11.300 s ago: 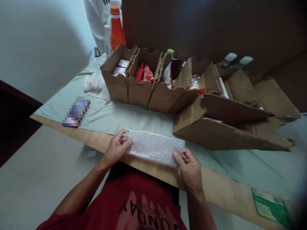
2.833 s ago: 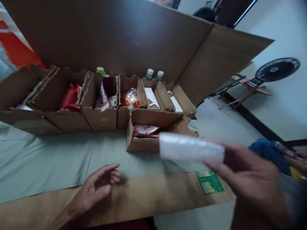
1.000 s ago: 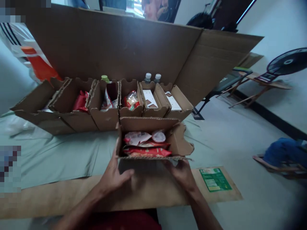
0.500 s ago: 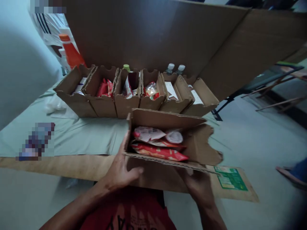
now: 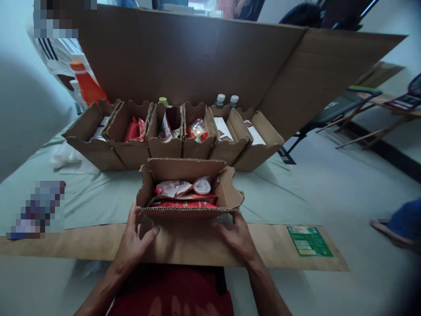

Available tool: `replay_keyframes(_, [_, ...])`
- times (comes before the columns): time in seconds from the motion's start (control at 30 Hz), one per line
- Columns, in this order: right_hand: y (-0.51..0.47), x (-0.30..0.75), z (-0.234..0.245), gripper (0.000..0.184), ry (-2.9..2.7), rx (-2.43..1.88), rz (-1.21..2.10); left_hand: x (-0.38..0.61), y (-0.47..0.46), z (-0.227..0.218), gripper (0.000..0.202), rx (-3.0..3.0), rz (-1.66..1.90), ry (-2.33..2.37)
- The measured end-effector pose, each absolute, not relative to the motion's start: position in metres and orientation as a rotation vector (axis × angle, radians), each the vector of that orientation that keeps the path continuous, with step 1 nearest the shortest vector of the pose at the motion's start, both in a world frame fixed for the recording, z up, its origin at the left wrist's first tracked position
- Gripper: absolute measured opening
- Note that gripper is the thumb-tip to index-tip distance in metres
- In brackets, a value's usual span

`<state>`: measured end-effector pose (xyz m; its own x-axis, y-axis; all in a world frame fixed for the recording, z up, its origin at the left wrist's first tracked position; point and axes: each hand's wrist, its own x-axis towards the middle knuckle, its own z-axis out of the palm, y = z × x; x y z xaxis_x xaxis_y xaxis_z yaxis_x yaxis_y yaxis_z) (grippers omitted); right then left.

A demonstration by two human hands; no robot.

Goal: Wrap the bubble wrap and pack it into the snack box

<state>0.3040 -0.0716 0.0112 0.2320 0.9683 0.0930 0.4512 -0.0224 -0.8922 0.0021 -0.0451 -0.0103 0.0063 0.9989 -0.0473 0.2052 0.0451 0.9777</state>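
An open-topped cardboard box (image 5: 187,213) is in front of me near the table's front edge, its long side towards me. Red snack packets (image 5: 184,203), a white-and-red packet (image 5: 174,188) and a clear round plastic-wrapped item (image 5: 201,186) lie inside it. My left hand (image 5: 136,241) grips the box's left end, thumb along the near side. At the right end, my right hand (image 5: 235,237) holds the near corner, with some fingers hidden. Behind stands a row of several similar cardboard boxes (image 5: 164,148) holding packets and white cartons.
A tall cardboard panel (image 5: 184,57) rises behind the row. An orange bottle (image 5: 86,85) and white-capped bottles (image 5: 221,100) stand near it. On the left lie clear plastic bags (image 5: 70,158) and a blurred-out object (image 5: 39,208). A person's foot (image 5: 384,230) shows on the right.
The box in my hands has moved left and turned to sit square to the row, and both hands moved with it. The camera view has shifted a little.
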Motion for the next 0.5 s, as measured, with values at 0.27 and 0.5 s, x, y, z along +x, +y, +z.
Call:
replay_keyframes(0.27, [-0.070, 0.292, -0.017, 0.063, -1.334, -1.667, 0.865, 0.009, -0.046, -0.024, 0.084, 1.317, 0.956, 1.389])
replay_keyframes(0.5, [-0.087, 0.338, -0.043, 0.060, -1.233, -1.543, 0.647, 0.043, -0.073, -0.032, 0.092, 1.357, 0.885, 1.179])
